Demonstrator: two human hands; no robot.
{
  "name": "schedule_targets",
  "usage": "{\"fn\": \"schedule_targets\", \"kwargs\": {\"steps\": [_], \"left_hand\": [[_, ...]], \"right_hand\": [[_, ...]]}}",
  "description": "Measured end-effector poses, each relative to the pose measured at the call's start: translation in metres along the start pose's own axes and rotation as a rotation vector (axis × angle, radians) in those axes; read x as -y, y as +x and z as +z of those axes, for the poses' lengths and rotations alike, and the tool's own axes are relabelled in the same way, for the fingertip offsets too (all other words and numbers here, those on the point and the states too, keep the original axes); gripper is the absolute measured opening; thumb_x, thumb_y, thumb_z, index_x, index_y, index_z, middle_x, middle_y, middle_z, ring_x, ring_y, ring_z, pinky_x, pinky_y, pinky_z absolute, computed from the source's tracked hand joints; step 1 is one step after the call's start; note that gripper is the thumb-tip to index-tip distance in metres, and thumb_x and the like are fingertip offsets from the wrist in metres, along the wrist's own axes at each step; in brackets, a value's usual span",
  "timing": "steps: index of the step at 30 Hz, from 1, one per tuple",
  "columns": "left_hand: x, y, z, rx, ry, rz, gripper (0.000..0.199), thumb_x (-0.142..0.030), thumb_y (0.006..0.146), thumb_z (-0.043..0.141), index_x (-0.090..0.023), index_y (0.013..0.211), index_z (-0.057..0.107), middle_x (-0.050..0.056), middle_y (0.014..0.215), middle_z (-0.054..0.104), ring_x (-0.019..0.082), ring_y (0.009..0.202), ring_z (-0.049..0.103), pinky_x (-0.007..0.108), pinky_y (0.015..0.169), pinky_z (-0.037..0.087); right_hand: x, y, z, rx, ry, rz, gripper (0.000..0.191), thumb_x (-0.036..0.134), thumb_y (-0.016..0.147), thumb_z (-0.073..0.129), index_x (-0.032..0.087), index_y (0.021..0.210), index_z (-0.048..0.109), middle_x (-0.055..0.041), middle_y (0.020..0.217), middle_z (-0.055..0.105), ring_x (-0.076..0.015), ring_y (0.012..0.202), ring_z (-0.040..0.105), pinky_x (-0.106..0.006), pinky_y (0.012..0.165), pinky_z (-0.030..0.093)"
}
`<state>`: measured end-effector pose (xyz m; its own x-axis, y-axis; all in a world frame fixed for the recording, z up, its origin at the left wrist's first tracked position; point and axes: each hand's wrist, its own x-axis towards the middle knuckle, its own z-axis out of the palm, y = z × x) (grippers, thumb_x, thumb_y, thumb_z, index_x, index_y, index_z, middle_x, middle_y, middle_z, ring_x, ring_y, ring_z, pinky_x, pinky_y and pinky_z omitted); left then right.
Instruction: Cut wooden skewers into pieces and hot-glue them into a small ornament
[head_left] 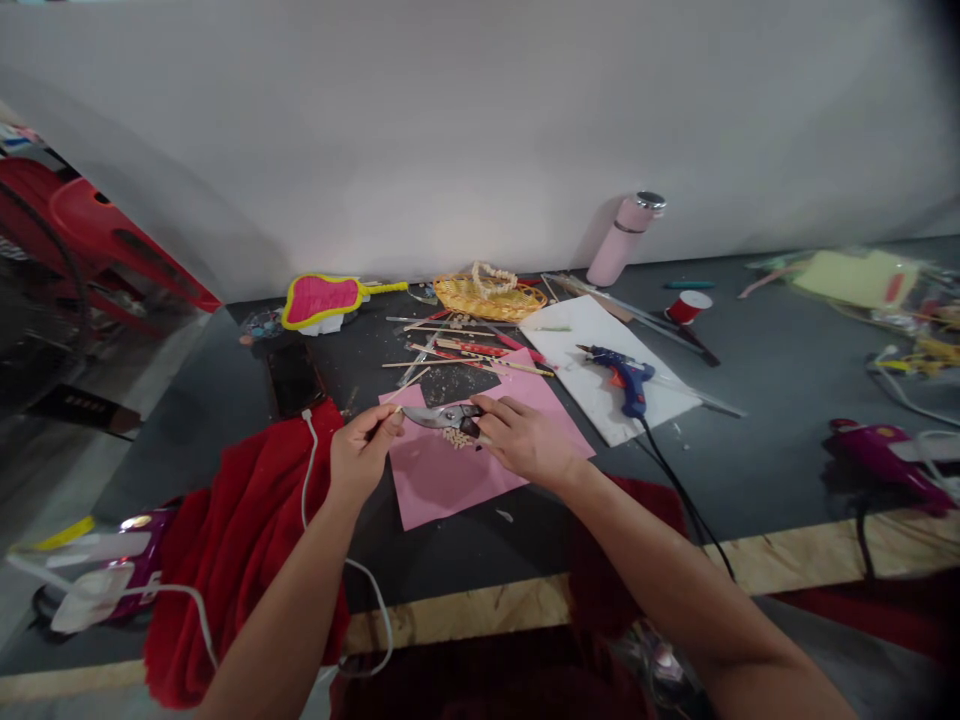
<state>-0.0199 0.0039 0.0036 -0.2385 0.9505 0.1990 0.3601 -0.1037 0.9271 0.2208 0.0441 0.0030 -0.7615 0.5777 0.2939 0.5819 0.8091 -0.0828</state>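
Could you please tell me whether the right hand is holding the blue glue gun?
No, the right hand grips the pruning shears, while the blue glue gun lies on the white sheet.

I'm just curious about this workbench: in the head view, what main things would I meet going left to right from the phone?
Dark rectangular phone, person's left hand, metal pruning shears with dark handles, person's right hand, dark-blue plastic glue gun, red-and-white cylindrical spool, glossy purple device.

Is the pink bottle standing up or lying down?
Standing up. The pink bottle rests its base on the dark table, and its silver top is up high, though it looks slanted in this view.
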Motion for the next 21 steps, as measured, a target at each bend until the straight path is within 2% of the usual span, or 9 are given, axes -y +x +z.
{"fn": "schedule_targets", "kwargs": {"steps": [5, 9, 13, 17, 21], "left_hand": [[0.002, 0.0, 0.001, 0.015, -0.109, -0.042, 0.022, -0.034, 0.075, 0.06, -0.017, 0.087, 0.066, 0.0, 0.064, 0.061, 0.012, 0.059, 0.053, 0.022, 0.055, 0.041], [0.0, 0.0, 0.003, 0.023, -0.134, -0.046, 0.021, -0.034, 0.075, 0.06, -0.017, 0.084, 0.067, 0.0, 0.062, 0.058, 0.011, 0.057, 0.05, 0.022, 0.052, 0.039], [0.001, 0.001, 0.004, 0.032, -0.194, -0.077, 0.021, -0.034, 0.073, 0.061, -0.016, 0.082, 0.067, -0.001, 0.059, 0.056, 0.01, 0.052, 0.046, 0.021, 0.049, 0.036], [0.003, 0.002, 0.005, 0.015, -0.247, -0.114, 0.023, -0.035, 0.072, 0.063, -0.015, 0.082, 0.067, -0.001, 0.059, 0.056, 0.008, 0.05, 0.043, 0.02, 0.047, 0.035], [0.001, 0.0, 0.006, 0.06, -0.171, -0.105, 0.026, -0.038, 0.073, 0.061, -0.014, 0.084, 0.067, 0.0, 0.06, 0.056, 0.009, 0.052, 0.046, 0.02, 0.048, 0.037]], "right_hand": [[-0.001, 0.0, 0.002, -0.054, 0.025, -0.062, 0.021, 0.028, 0.091, 0.043, 0.016, 0.096, 0.059, -0.0117, 0.093, 0.063, -0.0262, 0.117, 0.046, -0.043, 0.09, 0.046], [0.002, 0.002, -0.001, -0.082, 0.007, 0.009, 0.032, 0.038, 0.092, 0.039, 0.015, 0.09, 0.061, -0.0138, 0.097, 0.063, -0.0242, 0.104, 0.056, -0.04, 0.085, 0.049], [0.002, 0.002, -0.001, -0.057, 0.012, 0.037, 0.029, 0.037, 0.092, 0.04, 0.016, 0.09, 0.06, -0.0113, 0.096, 0.063, -0.0214, 0.099, 0.057, -0.036, 0.085, 0.049], [-0.007, 0.0, 0.007, -0.087, 0.029, 0.203, 0.028, 0.04, 0.09, 0.044, 0.016, 0.091, 0.058, -0.012, 0.108, 0.06, -0.0225, 0.103, 0.055, -0.037, 0.087, 0.047], [-0.025, -0.003, 0.015, -0.106, -0.007, 0.426, 0.028, 0.044, 0.085, 0.052, 0.017, 0.09, 0.059, -0.0126, 0.111, 0.059, -0.0257, 0.104, 0.054, -0.039, 0.085, 0.047]]}}
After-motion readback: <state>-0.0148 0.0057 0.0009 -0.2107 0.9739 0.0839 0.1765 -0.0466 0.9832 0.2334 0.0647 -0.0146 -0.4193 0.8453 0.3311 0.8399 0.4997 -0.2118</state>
